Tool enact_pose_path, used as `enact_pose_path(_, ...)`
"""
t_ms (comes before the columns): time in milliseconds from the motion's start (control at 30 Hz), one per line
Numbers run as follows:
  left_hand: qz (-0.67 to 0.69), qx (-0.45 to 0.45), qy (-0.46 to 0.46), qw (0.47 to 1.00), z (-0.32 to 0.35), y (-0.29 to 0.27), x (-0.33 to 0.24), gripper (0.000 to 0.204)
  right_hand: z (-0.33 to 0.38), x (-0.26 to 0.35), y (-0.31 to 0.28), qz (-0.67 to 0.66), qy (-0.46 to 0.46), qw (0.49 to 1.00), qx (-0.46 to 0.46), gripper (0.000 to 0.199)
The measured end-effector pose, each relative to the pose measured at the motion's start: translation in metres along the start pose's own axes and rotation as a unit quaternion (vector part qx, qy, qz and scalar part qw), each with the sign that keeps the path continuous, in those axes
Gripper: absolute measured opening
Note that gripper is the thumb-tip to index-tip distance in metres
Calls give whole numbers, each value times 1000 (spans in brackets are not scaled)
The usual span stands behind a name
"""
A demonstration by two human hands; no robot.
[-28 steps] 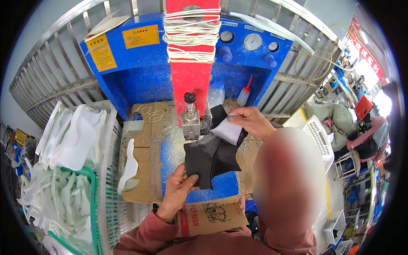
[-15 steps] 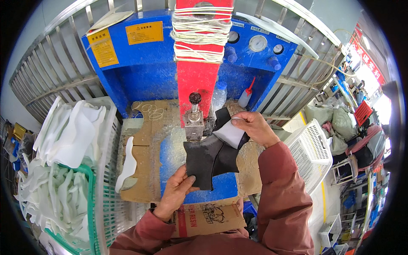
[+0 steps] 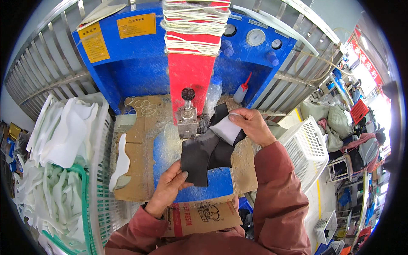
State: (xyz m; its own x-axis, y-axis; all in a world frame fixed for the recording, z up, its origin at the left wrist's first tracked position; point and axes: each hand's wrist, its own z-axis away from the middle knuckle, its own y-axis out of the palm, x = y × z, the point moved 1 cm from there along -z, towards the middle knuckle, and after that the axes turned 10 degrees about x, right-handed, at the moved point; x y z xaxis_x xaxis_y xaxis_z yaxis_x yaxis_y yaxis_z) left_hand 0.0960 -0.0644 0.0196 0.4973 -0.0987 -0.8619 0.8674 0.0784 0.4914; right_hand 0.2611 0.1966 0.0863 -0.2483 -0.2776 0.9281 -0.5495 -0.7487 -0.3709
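Observation:
A limp black sheet piece [image 3: 196,156] with curved edges and several panels is stretched between my two hands in front of the machine's metal head [image 3: 187,123]. My left hand [image 3: 172,182] pinches its lower left corner, thumb on top. At the upper right, my right hand [image 3: 253,126] grips the piece beside a smooth white patch [image 3: 226,129], its thumb pressing on that patch. Whether the patch is a separate pad or the sheet's turned-over face, I cannot tell. Part of the piece sits close by the metal head; any contact is unclear.
A red machine arm [image 3: 191,72] wound with white cord rises before a blue cabinet [image 3: 140,59]. One white shaped strip [image 3: 120,163] lies on cardboard [image 3: 134,174]. White shaped pieces [image 3: 68,131] fill the left baskets. A red-tipped bottle [image 3: 240,93] and white basket [image 3: 304,148] stand right.
The whole view has shifted slightly, so the scene sits a little further left and up. Both hands keep their hold, and the black piece has turned only slightly.

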Motion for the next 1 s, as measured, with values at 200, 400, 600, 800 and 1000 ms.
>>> enact_pose_path(200,36,-4,15,999,-7,-9,2,39,-4,-1,0,-12,0,1000,-7,23)
enact_pose_path(400,86,-17,47,995,-14,-19,2,34,-9,-7,0,-30,-4,999,-21,17)
enact_pose_path(600,109,-43,52,992,-22,-28,7,32,-14,-12,-1,-41,4,999,-22,18)
enact_pose_path(800,139,-71,47,987,-31,-31,-1,26,-19,-12,-1,-31,-19,999,-35,18)
enact_pose_path(1000,180,-55,63,980,-40,-36,-7,24,-27,-17,-3,-58,-28,997,-39,16)
